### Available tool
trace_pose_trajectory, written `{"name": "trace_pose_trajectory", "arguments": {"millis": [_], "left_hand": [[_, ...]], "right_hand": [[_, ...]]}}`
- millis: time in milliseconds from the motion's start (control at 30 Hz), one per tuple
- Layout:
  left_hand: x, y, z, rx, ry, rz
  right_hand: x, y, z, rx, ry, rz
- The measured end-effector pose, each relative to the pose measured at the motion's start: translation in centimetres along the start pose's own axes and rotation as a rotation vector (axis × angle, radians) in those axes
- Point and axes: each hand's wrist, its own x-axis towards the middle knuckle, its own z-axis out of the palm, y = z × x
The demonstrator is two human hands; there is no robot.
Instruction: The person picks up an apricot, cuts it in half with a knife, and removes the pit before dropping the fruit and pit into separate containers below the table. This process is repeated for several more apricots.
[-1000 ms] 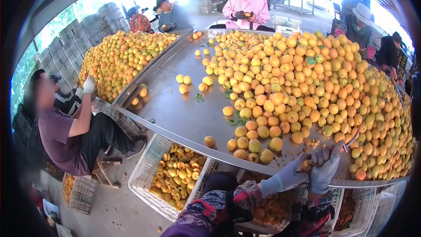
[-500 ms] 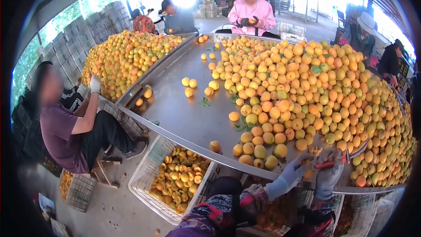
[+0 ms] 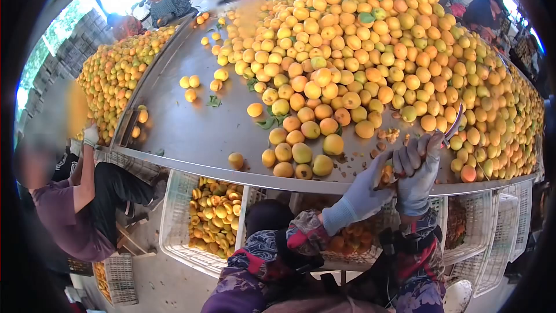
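My left hand (image 3: 366,190), in a pale grey-blue glove, is closed around an apricot (image 3: 387,175); only a small orange part of it shows between the fingers. Right against it, my right hand (image 3: 416,174) is gloved too, its fingers wrapped round a curved knife (image 3: 456,124) whose blade points up and away. The knife's handle is mostly hidden in the glove. Both hands are over the near edge of a metal table (image 3: 174,122). Beyond them a big heap of whole apricots (image 3: 347,75) covers much of the table, with fruit scraps (image 3: 389,134) just ahead of my hands.
Below the table edge stands a white crate (image 3: 174,220) of apricot halves (image 3: 215,217); more crates (image 3: 472,226) are at the right. A person in a purple shirt (image 3: 75,214) sits at the left beside a second apricot heap (image 3: 124,72). Other people sit around the far side.
My view has shifted down and to the right. My hands have come together; the knife's red handle, visible before, is now covered by my right hand.
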Motion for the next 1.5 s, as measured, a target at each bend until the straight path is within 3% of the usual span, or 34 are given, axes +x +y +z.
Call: {"name": "trace_pose_trajectory", "arguments": {"millis": [200, 433, 500, 533, 667, 833, 933, 1033, 1067, 1167, 1300, 1400, 1500], "left_hand": [[0.4, -0.6, -0.3, 0.075, -0.055, 0.109], [0.4, -0.9, -0.2, 0.035, -0.062, 0.103], [0.4, -0.5, -0.4, 0.101, -0.05, 0.1], [0.4, -0.1, -0.3, 0.12, -0.045, 0.07], [0.2, -0.2, -0.4, 0.142, -0.047, 0.084], [0.3, 0.8, -0.4, 0.191, -0.092, 0.04], [0.4, 1.1, -0.4, 0.195, -0.091, 0.04], [0.4, 0.2, -0.6, 0.233, -0.08, 0.169], [0.7, 1.5, -0.5, 0.168, -0.122, 0.182], [0.6, 0.3, -0.7, 0.148, -0.119, 0.095], [0.7, 1.6, -0.5, 0.314, -0.103, 0.144], [0.8, 0.1, -0.7, 0.243, -0.03, 0.183], [0.7, -1.0, -0.7, -0.029, 0.045, 0.021]], "right_hand": [[0.1, 0.0, -0.7, 0.076, 0.078, 0.084], [-0.1, 0.3, -1.0, 0.014, 0.296, 0.117], [0.0, 0.5, -1.4, 0.067, 0.209, 0.157], [0.1, 0.6, -1.2, 0.061, 0.298, 0.151], [0.3, 0.9, -2.1, 0.159, 0.255, 0.208], [0.3, 1.0, -1.2, 0.049, 0.485, 0.203], [0.4, 1.2, -3.4, 0.078, 0.337, 0.246], [0.7, 1.8, -4.0, 0.029, 0.329, 0.186], [0.6, 1.7, -2.5, 0.029, 0.442, 0.184], [0.7, 1.3, -2.7, 0.327, 0.387, 0.27], [0.8, 1.3, -2.7, 0.418, 0.364, 0.281], [0.8, 1.0, -3.0, 0.341, 0.313, 0.248], [1.1, 0.1, -3.1, 0.382, 0.171, 0.289]]}}
